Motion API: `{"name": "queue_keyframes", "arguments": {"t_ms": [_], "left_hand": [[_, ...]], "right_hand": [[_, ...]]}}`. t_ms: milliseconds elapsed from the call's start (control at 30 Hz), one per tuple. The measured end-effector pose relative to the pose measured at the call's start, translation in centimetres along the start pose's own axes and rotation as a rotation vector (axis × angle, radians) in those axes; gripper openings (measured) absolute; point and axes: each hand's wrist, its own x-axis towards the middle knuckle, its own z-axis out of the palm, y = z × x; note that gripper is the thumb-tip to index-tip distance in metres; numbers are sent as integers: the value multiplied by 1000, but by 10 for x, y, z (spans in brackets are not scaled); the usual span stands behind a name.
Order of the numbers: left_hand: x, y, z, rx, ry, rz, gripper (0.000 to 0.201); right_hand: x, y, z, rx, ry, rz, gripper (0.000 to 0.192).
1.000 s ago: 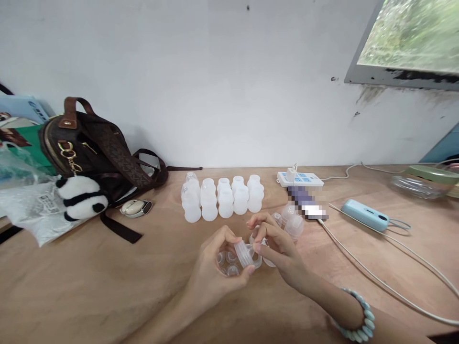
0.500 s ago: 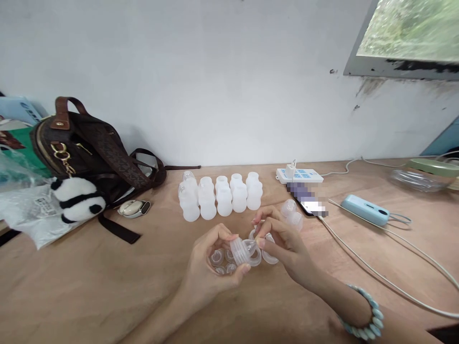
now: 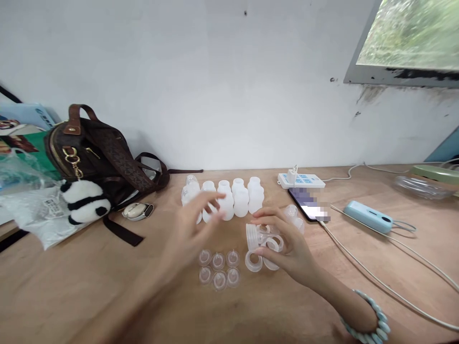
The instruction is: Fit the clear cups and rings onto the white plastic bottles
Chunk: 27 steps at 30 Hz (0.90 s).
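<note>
Fingers of the right hand pinch a translucent ring above other rings on the table; the left hand, blurred, spreads empty before the bottles

On the tabletop we have a cluster of bottles at the back, near the wall. Before them lie six small nipples in two rows, with threaded rings just to their right. Our left hand hangs between bottles and nipples; our right hand rests on the rings. Far left sits a bag, a panda toy before it. Right of the bottles lie a power strip, then a phone before it.
</note>
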Motion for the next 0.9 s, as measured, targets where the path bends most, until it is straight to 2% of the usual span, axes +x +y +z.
{"name": "queue_keyframes", "arguments": {"t_ms": [33, 67, 133, 167, 233, 300, 433, 533, 633, 800, 833, 900], "left_hand": [[20, -2, -9, 158, 57, 47, 27], [41, -6, -16, 314, 62, 63, 28], [84, -17, -24, 626, -117, -12, 31], [104, -24, -25, 755, -276, -90, 35], [135, -39, -19, 792, -429, -160, 33], [153, -53, -9, 796, -562, -223, 33], [162, -70, 8, 825, -690, -333, 35], [162, -69, 5, 848, -687, -347, 33], [168, -54, -12, 855, -625, -314, 28], [173, -1, -56, 767, -402, -159, 37], [169, 10, -61, 679, -314, -76, 35], [154, 27, -63, 504, -279, 18, 31]], "right_hand": [[1, 0, -1, -2, 28, 6, 30], [2, 1, -1, -3, 49, 14, 29], [3, 2, 0, -6, 67, 26, 27], [4, 3, 0, -7, 67, 30, 26], [4, 4, 1, -6, 59, 36, 26], [4, 5, 1, -3, 53, 41, 26], [4, 5, -1, 10, 51, 57, 27], [5, 4, -1, 20, 60, 58, 27], [6, 5, -2, 34, 83, 42, 26], [6, 9, -7, 42, 120, 82, 27], [6, 10, -8, 45, 134, 87, 27], [6, 11, -10, 51, 158, 95, 28]]}}
